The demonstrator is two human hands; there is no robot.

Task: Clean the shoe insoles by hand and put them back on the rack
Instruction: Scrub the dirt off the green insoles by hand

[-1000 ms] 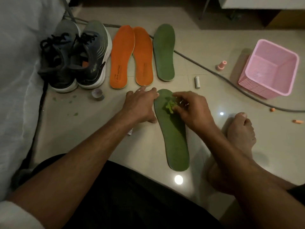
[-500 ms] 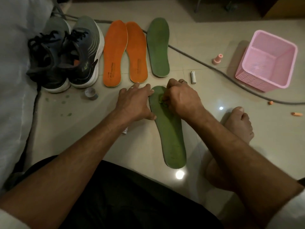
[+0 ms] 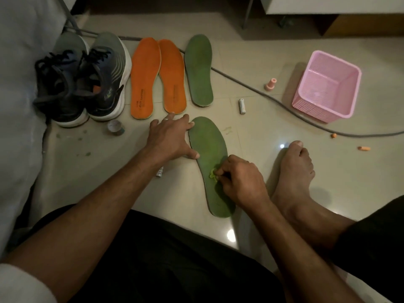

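Green insole (image 3: 207, 154) lies flat on the floor tile (image 3: 251, 171) in front of me, toe end away from me, heel end toward my lap. Surface is matte dull green, slightly mottled, thin dark edge along its left side. My left hand (image 3: 170, 138) rests flat just left of the insole's toe end, fingers spread and straight, thumb tip touching the insole's left edge, holding nothing. My right hand (image 3: 240, 180) sits over the insole's middle, fingers curled, pinching a small wad of bright yellow-green stuff (image 3: 213, 173) against the insole surface; can't tell what the wad is made of. Beyond the insole's toe: second green insole (image 3: 199, 71), and left of that two orange insoles (image 3: 158, 77) side by side, then a pair of dark sneakers (image 3: 83, 82). Far right of the insole: pink basket (image 3: 328, 86). My bare foot (image 3: 295, 171) is on the floor right of the insole.
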